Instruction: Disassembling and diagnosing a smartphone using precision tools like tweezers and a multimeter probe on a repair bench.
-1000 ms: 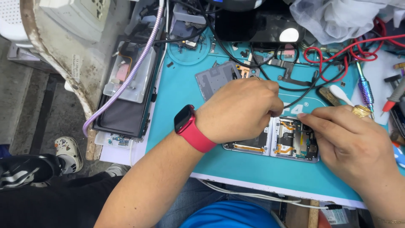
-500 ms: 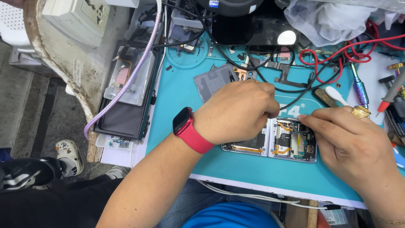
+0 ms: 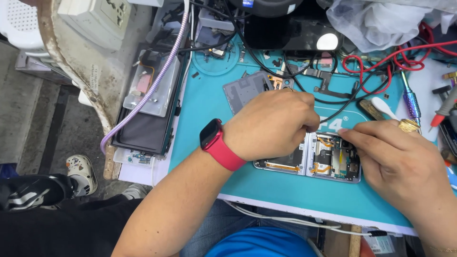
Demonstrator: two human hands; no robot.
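Both hands pinch in: left hand point(image 3: 273, 124) fingers curled onto the opened foldable phone point(image 3: 309, 157), right hand point(image 3: 397, 159) fingertips narrow at three o'clock, where fragile-looking internals seemingly want edge-only holds.

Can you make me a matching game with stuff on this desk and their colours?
Things:
1. watch band
2. work mat
3. braided cable
4. ring on the right hand

Colours:
A. teal
B. gold
C. red
D. lilac

Pairs: 1-C, 2-A, 3-D, 4-B
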